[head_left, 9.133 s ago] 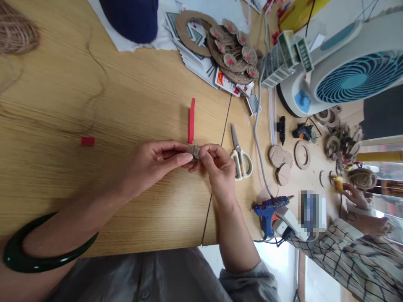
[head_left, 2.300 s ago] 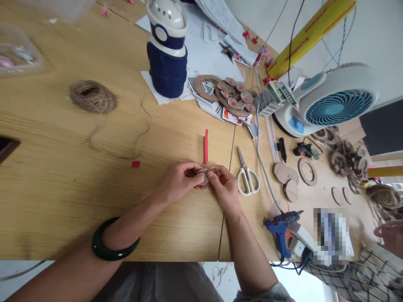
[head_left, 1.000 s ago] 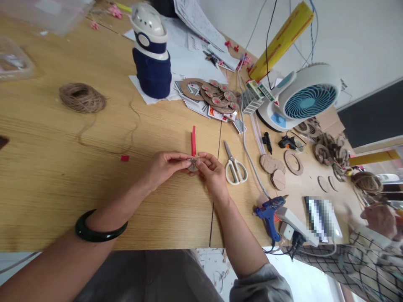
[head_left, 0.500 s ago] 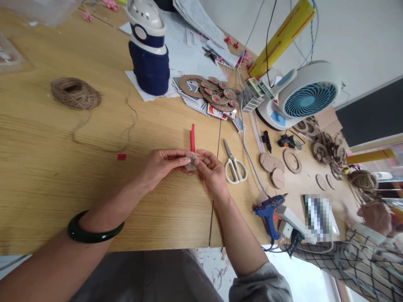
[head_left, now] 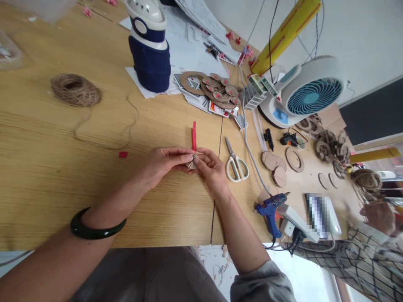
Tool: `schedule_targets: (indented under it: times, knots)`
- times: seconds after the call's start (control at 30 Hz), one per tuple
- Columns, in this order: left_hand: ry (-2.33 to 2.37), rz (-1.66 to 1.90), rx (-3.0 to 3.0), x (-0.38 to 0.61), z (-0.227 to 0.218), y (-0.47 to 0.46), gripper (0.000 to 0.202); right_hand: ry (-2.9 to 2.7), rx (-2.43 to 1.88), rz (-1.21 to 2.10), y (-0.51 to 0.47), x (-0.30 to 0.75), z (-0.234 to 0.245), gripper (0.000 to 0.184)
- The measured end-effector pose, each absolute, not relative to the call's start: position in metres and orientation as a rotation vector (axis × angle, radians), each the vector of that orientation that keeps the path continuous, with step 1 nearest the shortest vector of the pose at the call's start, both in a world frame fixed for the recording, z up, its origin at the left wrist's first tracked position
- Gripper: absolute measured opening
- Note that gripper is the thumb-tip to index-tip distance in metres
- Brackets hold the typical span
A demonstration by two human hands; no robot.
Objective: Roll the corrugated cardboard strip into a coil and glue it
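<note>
Over the wooden table, a small round disc wrapped in twine is pinched between both hands. My left hand grips its left edge with thumb and fingers, and my right hand holds the right edge, thumb on top. Fingertips cover part of the disc. Just beyond the fingers lies a red strip, and a small red piece is left of my left hand. White-handled scissors rest right of my right hand. A loose twine end trails from a twine ball at the left.
A blue glue gun and a power strip lie at the right near the table edge. A cable crosses the table. Cardboard rings, a fan, a blue-and-white bottle and a co-worker's sleeve are around.
The disc has tilted slightly between my fingers, with more of it covered. Both hands keep their grip, and the whole view has shifted a little.
</note>
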State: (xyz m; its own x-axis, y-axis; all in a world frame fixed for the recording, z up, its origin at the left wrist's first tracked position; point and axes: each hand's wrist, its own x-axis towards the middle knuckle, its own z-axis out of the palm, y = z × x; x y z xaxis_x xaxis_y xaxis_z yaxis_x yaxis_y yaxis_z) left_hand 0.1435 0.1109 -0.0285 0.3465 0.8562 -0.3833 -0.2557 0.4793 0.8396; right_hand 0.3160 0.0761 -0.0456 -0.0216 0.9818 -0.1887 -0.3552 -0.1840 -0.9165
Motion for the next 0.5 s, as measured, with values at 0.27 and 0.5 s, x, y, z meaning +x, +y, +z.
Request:
schedule_targets:
  times: [0.27, 0.5]
  knots:
    - [0.973, 0.812, 0.715, 0.1455, -0.0217, 0.1111, 0.032, -0.863, -1.079, 1.469, 0.0742, 0.3159, -0.0455, 0.061]
    - [0.944, 0.749, 0.757, 0.1411, -0.0234, 0.1128, 0.032, -1.005, -1.098, 1.382, 0.0702, 0.3128, -0.0376, 0.061]
